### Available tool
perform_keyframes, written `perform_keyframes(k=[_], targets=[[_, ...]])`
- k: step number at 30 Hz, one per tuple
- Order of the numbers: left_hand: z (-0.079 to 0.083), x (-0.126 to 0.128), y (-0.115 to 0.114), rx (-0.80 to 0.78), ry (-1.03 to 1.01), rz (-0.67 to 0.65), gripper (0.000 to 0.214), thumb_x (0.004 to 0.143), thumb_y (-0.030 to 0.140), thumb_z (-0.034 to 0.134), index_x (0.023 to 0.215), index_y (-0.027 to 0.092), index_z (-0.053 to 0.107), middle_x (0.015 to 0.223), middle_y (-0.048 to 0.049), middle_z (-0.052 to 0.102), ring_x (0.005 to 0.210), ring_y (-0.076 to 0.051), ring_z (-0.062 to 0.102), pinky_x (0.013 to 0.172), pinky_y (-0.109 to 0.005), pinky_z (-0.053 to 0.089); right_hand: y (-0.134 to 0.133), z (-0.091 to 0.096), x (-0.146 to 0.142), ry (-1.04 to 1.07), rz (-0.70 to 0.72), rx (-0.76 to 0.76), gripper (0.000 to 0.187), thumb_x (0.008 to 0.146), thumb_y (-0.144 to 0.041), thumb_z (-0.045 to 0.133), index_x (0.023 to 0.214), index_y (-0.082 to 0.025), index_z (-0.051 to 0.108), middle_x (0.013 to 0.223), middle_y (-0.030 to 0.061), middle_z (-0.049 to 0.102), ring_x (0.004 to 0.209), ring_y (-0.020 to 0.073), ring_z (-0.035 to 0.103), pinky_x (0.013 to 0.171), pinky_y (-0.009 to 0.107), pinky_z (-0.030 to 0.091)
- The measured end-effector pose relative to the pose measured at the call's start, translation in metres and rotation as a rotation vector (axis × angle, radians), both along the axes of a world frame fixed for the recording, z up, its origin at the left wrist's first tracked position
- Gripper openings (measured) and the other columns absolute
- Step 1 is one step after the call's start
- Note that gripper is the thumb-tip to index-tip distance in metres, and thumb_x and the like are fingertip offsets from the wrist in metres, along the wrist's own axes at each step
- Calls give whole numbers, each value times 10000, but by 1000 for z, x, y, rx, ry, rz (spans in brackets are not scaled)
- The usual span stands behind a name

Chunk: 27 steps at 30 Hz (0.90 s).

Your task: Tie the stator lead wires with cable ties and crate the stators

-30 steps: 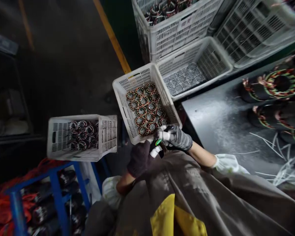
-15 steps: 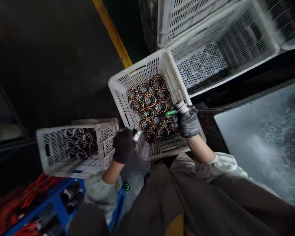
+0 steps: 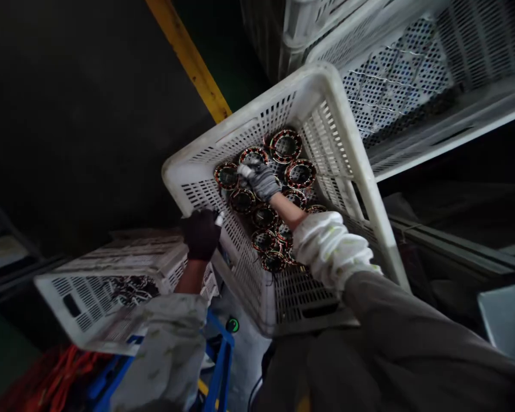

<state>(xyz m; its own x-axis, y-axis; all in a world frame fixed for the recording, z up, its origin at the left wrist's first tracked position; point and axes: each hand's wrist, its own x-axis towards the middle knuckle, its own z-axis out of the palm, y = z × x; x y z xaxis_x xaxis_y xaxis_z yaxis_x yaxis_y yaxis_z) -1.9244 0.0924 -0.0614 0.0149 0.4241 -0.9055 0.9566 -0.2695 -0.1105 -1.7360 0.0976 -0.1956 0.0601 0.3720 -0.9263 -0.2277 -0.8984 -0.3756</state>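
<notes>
The right hand (image 3: 260, 180), in a grey striped glove, is closed on a white-ended marker (image 3: 245, 170) above the motor stators (image 3: 285, 145); eleven are counted in the tilted white plastic crate (image 3: 244, 117), others being hidden. The left hand (image 3: 201, 233), black-gloved, is clenched on a white-tipped cap (image 3: 218, 218) at the crate's edge. One stator-filled crate (image 3: 72, 303) is seen lower left, two crates (image 3: 395, 86) upper right, and a yellow floor line (image 3: 189, 57) beyond.

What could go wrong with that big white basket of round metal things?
The white crate looks tilted, so the wire-wound stators might slide out. The right hand reaching among them could snag their thin wires. The left hand at the crate's edge could get pinched if it slipped.
</notes>
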Motion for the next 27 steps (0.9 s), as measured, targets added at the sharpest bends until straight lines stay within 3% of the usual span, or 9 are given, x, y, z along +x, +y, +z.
perform_keyframes(k=[4, 8, 17, 24, 27], targets=[[-1, -9, -5, 41, -36, 62, 592, 1074, 575, 348, 980, 136, 733, 937, -193, 722, 986, -357, 669, 864, -442, 398, -9, -58, -39, -15, 223, -21, 244, 912, -441, 770, 913, -200, 737, 767, 9, 748, 753, 160, 702, 863, 308, 640], [-3, -14, -6, 53, -83, 109, 571, 1070, 570, 371, 1004, 151, 754, 923, -181, 725, 954, -345, 666, 853, -449, 391, -29, -84, -53, -10, 383, -44, 224, 906, -385, 775, 971, -172, 788, 916, 47, 804, 877, 186, 746, 976, 350, 627], [-3, -22, -18, 129, -191, 141, 464, 1065, 515, 446, 1111, 184, 767, 980, -155, 765, 986, -335, 679, 913, -474, 393, -40, -91, -54, -49, 701, -70, 287, 991, -333, 683, 1233, -227, 796, 1235, 45, 811, 1114, 221, 757, 1074, 354, 577], [-3, -19, -16, 120, -204, 172, 391, 1039, 467, 513, 1151, 185, 761, 1057, -155, 778, 1066, -344, 688, 937, -484, 397, -37, -89, -51, -43, 804, -92, 329, 1017, -377, 651, 1286, -237, 777, 1289, 28, 791, 1153, 207, 737, 1090, 334, 558], [-2, -18, -14, 87, -174, 183, 375, 1037, 464, 520, 1167, 205, 759, 1080, -148, 782, 1043, -340, 686, 944, -492, 396, -36, -90, -52, -35, 747, -117, 286, 986, -375, 684, 1197, -219, 799, 1184, 38, 811, 1094, 218, 743, 1088, 363, 562]])
